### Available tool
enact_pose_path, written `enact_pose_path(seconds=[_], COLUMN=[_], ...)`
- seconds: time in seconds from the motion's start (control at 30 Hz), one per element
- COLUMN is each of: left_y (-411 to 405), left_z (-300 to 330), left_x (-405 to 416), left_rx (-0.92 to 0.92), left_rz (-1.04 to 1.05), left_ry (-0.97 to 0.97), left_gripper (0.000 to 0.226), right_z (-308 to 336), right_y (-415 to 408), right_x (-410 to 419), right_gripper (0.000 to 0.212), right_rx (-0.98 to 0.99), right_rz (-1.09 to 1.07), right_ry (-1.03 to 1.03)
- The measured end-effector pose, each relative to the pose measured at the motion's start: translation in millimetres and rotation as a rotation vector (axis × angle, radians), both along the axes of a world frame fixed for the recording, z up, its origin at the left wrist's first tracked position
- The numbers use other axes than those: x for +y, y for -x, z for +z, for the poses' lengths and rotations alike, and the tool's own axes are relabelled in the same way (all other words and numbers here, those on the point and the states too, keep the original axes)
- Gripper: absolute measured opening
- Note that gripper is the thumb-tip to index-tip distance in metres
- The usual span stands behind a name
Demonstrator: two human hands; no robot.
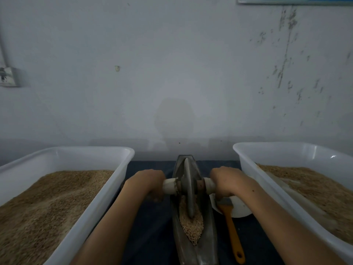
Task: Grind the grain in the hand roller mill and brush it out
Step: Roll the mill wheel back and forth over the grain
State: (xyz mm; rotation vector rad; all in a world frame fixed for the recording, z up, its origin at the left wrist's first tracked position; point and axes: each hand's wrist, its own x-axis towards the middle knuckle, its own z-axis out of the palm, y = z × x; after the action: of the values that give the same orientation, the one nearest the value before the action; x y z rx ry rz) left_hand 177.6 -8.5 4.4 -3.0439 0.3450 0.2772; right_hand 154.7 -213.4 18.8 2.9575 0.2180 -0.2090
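Observation:
A boat-shaped metal mill trough (207, 234) lies lengthwise in front of me on a dark cloth. Its grey roller wheel (189, 190) stands upright in the groove, on an axle with white handles (170, 186) at both ends. My left hand (147, 183) grips the left handle and my right hand (224, 181) grips the right one. Tan grain (193, 226) fills the near part of the groove, just in front of the wheel. A brush with an orange handle (232, 232) lies to the right of the trough, its bristles partly hidden under my right hand.
A white tub (107, 190) heaped with grain stands on the left and another white tub (267, 186) with grain on the right. A white dish (240, 209) sits under the brush head. A pale wall rises close behind the trough.

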Motion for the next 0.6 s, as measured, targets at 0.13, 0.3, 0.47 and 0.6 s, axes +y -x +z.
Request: enact_pose_path(seconds=[0.13, 0.3, 0.47, 0.6], left_y=[1.8, 4.1, 0.9, -0.3], left_z=[4.0, 3.3, -6.1, -9.4], left_x=[-1.9, -2.4, -2.0, -3.0], left_rx=[0.139, -0.015, -0.274, -0.352], left_rz=[-0.01, -0.001, -0.02, -0.014], left_ry=[0.05, 0.036, 0.051, 0.044], left_gripper=[0.025, 0.037, 0.035, 0.034], right_z=[6.3, 0.1, -16.6, -22.0], right_y=[2.4, -1.6, -7.7, -8.5], right_x=[-1.4, 1.1, 0.2, -0.1], right_gripper=[0.032, 0.024, 0.017, 0.014], right_rx=[0.104, -0.022, -0.34, -0.399], right_rz=[-0.01, -0.013, -0.002, 0.01], right_ry=[-0.013, -0.02, -0.086, -0.121])
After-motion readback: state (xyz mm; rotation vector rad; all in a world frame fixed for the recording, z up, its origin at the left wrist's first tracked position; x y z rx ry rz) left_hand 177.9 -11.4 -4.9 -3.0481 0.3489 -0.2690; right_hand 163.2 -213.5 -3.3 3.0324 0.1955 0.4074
